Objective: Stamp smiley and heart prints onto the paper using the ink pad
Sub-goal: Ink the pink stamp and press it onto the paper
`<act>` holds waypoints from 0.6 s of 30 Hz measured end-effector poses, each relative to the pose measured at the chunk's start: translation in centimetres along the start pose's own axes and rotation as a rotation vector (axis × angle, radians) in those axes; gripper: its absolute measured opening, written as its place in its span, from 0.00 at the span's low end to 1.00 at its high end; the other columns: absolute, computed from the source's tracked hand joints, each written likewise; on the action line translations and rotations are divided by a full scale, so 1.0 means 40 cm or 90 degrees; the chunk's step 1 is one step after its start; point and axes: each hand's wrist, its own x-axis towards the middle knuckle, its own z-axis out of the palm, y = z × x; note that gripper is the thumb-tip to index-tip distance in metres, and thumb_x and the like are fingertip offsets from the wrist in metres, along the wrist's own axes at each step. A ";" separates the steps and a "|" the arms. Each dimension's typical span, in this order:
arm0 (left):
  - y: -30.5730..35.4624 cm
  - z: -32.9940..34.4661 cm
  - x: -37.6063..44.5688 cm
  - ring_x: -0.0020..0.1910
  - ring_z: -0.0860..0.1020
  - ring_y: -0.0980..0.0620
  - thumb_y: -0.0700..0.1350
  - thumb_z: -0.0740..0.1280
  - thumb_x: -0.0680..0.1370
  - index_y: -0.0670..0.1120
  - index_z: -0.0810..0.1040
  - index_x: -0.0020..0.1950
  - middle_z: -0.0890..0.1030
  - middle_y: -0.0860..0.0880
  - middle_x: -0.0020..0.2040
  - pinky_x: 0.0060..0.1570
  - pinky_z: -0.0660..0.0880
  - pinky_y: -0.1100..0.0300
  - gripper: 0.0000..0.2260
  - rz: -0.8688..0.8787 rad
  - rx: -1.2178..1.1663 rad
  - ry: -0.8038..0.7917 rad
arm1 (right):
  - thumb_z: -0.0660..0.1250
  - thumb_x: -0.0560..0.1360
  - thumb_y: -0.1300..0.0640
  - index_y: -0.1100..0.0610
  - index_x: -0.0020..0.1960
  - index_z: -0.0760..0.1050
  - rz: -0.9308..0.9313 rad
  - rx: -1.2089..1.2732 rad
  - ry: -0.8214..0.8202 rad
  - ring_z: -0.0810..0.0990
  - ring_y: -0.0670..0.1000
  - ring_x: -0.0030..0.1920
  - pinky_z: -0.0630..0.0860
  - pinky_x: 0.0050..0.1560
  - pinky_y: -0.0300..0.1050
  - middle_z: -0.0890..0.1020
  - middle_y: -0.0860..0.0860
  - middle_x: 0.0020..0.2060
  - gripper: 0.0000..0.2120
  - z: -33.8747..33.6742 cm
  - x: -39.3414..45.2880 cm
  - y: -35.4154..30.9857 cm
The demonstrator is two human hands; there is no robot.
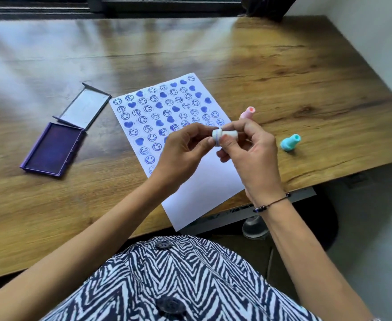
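A white sheet of paper (204, 181) lies on the wooden table, its upper part filled with rows of blue smiley and heart prints. Above its middle I hold a small white stamp (225, 135) sideways; my left hand (185, 149) pinches its blue-rimmed printing end and my right hand (250, 149) grips the body. The purple ink pad (53, 149) sits open at the left, its grey lid (83, 107) lying just behind it.
A pink stamp (248, 112) stands at the paper's right edge, partly behind my right hand. A teal stamp (290, 142) lies further right. The table's (283, 66) near edge runs under the paper's lower corner; a chair base shows below.
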 end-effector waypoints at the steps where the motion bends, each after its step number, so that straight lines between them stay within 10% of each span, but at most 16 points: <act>1: -0.001 0.008 0.008 0.43 0.80 0.60 0.37 0.65 0.75 0.44 0.77 0.52 0.81 0.46 0.44 0.45 0.74 0.66 0.08 0.005 0.021 -0.002 | 0.69 0.71 0.62 0.58 0.43 0.76 0.004 -0.003 0.012 0.78 0.46 0.26 0.78 0.31 0.41 0.80 0.51 0.31 0.02 -0.004 0.002 0.004; 6: -0.005 0.069 0.073 0.50 0.79 0.52 0.37 0.63 0.75 0.44 0.78 0.55 0.82 0.47 0.49 0.55 0.75 0.53 0.10 0.005 0.132 -0.042 | 0.68 0.71 0.62 0.56 0.40 0.77 -0.017 -0.143 0.074 0.82 0.52 0.40 0.78 0.39 0.43 0.82 0.55 0.37 0.03 -0.060 0.062 0.027; 12: -0.012 0.114 0.122 0.52 0.77 0.54 0.37 0.62 0.75 0.45 0.77 0.57 0.81 0.50 0.50 0.59 0.73 0.53 0.12 -0.049 0.141 -0.006 | 0.61 0.71 0.62 0.58 0.46 0.76 -0.104 -0.799 0.055 0.71 0.59 0.54 0.64 0.50 0.52 0.82 0.57 0.47 0.06 -0.131 0.172 0.073; 18: -0.025 0.087 0.118 0.55 0.78 0.50 0.36 0.62 0.75 0.43 0.76 0.58 0.82 0.44 0.54 0.62 0.73 0.51 0.13 -0.079 0.131 0.015 | 0.62 0.73 0.59 0.57 0.48 0.75 -0.078 -0.907 0.003 0.70 0.59 0.57 0.63 0.54 0.54 0.83 0.58 0.45 0.06 -0.142 0.206 0.080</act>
